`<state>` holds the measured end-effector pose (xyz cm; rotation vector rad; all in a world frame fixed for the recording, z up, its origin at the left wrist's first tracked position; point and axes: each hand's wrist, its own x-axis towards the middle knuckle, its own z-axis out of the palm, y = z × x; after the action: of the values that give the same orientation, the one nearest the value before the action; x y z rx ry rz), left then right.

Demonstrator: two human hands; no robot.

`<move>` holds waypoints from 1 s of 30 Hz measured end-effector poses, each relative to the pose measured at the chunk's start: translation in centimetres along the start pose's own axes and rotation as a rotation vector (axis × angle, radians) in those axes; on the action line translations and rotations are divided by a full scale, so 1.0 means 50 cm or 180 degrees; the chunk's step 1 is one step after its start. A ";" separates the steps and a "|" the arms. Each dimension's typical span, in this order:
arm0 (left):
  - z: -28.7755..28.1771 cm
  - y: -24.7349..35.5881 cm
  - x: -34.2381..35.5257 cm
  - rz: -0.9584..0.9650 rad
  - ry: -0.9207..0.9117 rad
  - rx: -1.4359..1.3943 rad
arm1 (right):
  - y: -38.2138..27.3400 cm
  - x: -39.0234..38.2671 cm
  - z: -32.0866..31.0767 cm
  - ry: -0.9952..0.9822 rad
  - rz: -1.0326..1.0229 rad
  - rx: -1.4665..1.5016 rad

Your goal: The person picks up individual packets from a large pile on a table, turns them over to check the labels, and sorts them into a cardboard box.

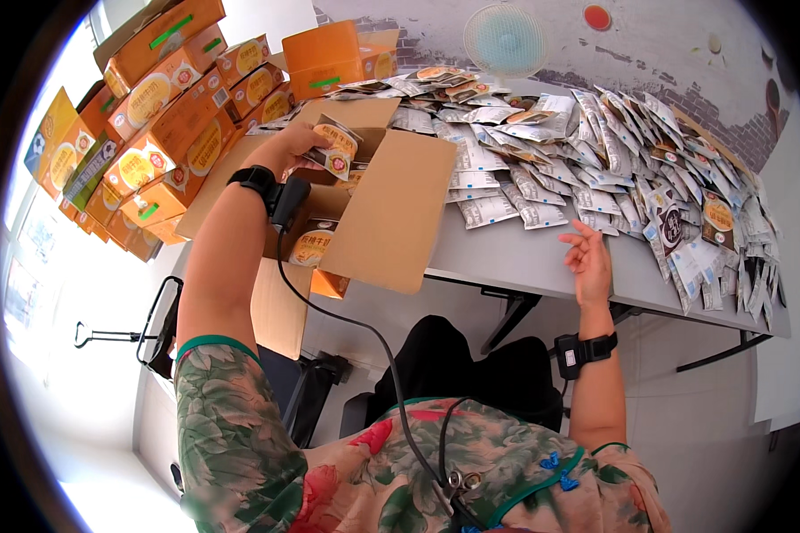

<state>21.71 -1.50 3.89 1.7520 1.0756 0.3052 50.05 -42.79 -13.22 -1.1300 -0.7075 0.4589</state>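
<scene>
Currently left grip (294, 147) is holding a pouch (339, 153); right grip (589, 262) is hovering loosely spread; packets (542, 151) are crowding the surface's (471, 253) far edge.

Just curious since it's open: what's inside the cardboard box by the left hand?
Printed packets lie in the cardboard box; the left hand holds another over it. A flap hides part; whatever lies beneath cannot be seen.

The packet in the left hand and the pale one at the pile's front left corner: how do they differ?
The held packet shows a brown-and-orange printed face; the pale packet shows a mostly silvery-white one. The held packet is tilted in the grip of the left hand over the open box; the pale packet lies on the table. Both look like flat pouches.
</scene>
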 end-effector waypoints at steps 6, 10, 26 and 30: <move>0.031 -0.042 0.077 -0.0319 -0.0325 0.0093 | -0.003 -0.001 0.001 0.0074 0.0062 0.0063; 0.057 -0.077 0.131 -0.0353 -0.0494 0.0110 | -0.004 -0.004 -0.011 0.0164 0.0003 -0.0055; 0.054 -0.094 0.126 -0.0465 -0.0405 0.1513 | -0.018 -0.002 -0.005 -0.0034 -0.0023 0.0085; 0.073 -0.076 0.101 -0.0349 -0.0371 0.1905 | -0.020 -0.003 -0.008 -0.0111 -0.0016 0.0060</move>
<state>24.95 0.49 -2.35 2.1872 1.2531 -0.2116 50.20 -43.52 -12.42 -1.1045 -0.7349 0.4812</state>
